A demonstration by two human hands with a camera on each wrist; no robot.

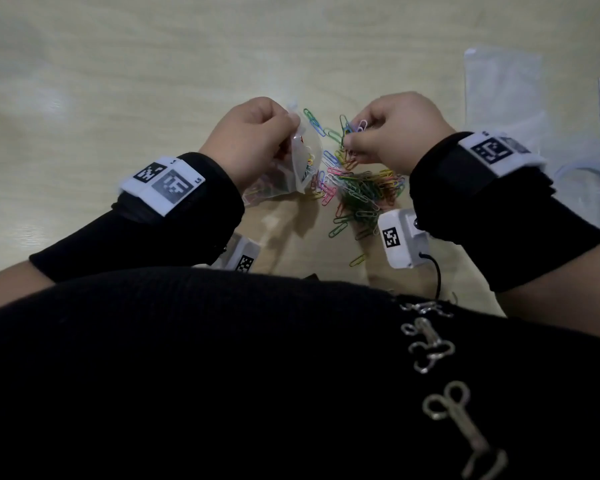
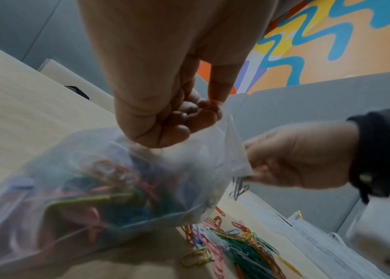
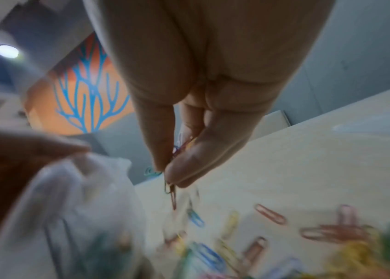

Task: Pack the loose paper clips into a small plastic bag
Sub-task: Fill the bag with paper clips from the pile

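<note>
Near the middle of the head view, the left hand pinches the top edge of a small clear plastic bag, which hangs open and already holds coloured paper clips. Just to its right, the right hand pinches a small bunch of paper clips between thumb and fingertips, close beside the bag's mouth. Below both hands, the loose paper clips lie heaped on the pale wooden table.

I see a pale wood-grain table, grey partition panels behind it, and a wall mural — orange with blue and yellow squiggles — plus one round ceiling light.
</note>
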